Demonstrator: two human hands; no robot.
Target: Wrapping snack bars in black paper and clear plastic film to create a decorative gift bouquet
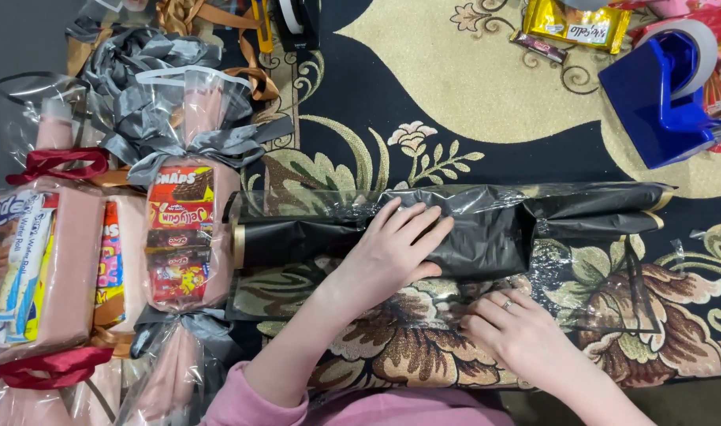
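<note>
the left hand point(392, 248) lies flat and open on the black roll point(455, 229) at the middle of the carpet point(423, 95) — rolling it into the clear film point(589, 292). the right hand point(514, 331), open, presses the film; next it seems to need an even roll forward.

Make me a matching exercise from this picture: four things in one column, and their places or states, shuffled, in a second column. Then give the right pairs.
Things:
1. left hand
2. right hand
3. blue tape dispenser
4. finished snack bundle with grey ribbons

Places or states:
A. top right on the patterned carpet
B. lying left of the black roll
C. flat on the black roll
D. pressing the clear film in front of the roll

Pairs: 1-C, 2-D, 3-A, 4-B
</note>
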